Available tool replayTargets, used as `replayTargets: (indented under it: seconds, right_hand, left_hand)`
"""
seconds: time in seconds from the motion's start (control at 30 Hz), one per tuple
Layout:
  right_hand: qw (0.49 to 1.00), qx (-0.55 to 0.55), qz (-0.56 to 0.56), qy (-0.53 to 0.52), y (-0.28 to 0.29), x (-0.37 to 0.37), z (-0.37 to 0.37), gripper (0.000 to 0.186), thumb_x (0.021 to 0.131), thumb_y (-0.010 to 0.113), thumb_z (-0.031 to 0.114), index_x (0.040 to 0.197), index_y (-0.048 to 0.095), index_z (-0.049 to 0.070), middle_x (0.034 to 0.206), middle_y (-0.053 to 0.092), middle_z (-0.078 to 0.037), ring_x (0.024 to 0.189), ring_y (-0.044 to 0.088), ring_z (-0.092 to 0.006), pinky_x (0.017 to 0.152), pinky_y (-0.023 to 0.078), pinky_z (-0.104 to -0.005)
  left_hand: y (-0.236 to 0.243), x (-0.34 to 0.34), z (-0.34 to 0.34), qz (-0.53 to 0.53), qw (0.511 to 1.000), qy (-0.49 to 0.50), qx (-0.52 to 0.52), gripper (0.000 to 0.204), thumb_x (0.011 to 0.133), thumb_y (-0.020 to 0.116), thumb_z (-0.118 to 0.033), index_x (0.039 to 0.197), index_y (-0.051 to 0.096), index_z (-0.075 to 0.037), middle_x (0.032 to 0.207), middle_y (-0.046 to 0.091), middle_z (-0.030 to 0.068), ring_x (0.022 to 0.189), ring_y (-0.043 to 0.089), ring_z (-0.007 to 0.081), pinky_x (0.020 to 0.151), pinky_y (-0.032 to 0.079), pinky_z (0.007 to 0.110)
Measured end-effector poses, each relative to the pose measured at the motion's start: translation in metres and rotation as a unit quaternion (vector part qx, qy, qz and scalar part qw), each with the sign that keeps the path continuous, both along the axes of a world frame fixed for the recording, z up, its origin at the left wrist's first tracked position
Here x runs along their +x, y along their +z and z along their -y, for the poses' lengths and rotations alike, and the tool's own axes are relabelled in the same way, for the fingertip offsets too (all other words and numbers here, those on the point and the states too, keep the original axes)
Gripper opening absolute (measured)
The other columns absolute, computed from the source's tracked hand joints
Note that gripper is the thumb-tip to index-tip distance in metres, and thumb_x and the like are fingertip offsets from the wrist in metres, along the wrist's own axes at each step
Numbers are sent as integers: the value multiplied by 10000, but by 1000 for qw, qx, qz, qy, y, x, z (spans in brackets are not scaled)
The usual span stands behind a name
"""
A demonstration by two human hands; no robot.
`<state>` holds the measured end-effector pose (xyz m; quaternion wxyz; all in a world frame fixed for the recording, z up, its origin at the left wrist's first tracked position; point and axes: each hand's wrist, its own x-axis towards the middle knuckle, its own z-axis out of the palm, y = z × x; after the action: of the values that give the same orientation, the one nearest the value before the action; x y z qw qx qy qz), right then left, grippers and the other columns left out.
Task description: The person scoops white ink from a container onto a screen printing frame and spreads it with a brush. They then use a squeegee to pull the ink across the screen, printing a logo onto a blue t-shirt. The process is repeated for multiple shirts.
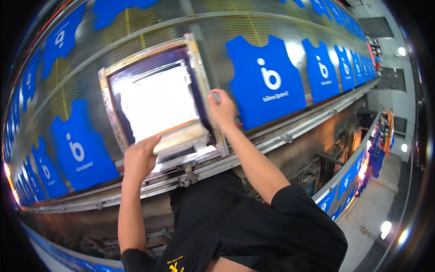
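A screen-printing frame (196,63) lies over the long table in front of me, with white ink (156,102) spread across most of its mesh. My left hand (140,158) is closed on the left end of a squeegee (181,138), whose pale handle lies across the near part of the screen. At the frame's right side, my right hand (222,110) is closed around its rail. A small grey piece shows by those fingers; what it is I cannot make out. Just right of that hand lies a blue shirt panel (267,81) with a white print.
More printed blue panels (81,145) lie in rows to the left, right and far side. A metal rail (272,143) runs along the table's near edge, with a bracket (186,174) below the frame. Another table with blue panels (346,183) stands behind me at the right.
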<state>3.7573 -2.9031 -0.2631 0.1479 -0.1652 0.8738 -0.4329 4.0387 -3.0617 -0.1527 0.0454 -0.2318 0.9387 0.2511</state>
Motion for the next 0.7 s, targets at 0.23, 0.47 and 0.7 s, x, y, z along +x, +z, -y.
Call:
replayTargets:
  seconds: [0.23, 0.47, 0.7]
  right_hand:
    - [999, -29, -15, 21, -6, -3, 2, 251, 994, 759, 321, 1154, 737, 129, 890, 747, -79, 765, 685, -202, 717, 539, -382]
    - [997, 78, 14, 9, 11, -4, 3, 351, 978, 794, 339, 1203, 740, 74, 1042, 729, -98, 979, 665, -226, 903, 527, -382]
    - [900, -49, -307, 305, 59, -56, 136, 470, 924, 841, 371, 1222, 754, 19, 1174, 747, -159, 1138, 677, -368, 1016, 523, -445]
  left_hand:
    - [-7, -80, 119, 54, 998, 19, -16, 338, 917, 728, -246, 1248, 793, -246, 1007, 806, 101, 915, 767, 346, 793, 605, 485]
    - [-32, -129, 200, 60, 998, -13, -15, 391, 929, 742, -332, 1307, 769, -231, 1033, 816, 76, 974, 767, 328, 821, 605, 497]
    - [-27, -123, 216, 162, 986, 20, -18, 483, 865, 813, -532, 1117, 829, -121, 863, 794, 115, 861, 763, 333, 785, 598, 464]
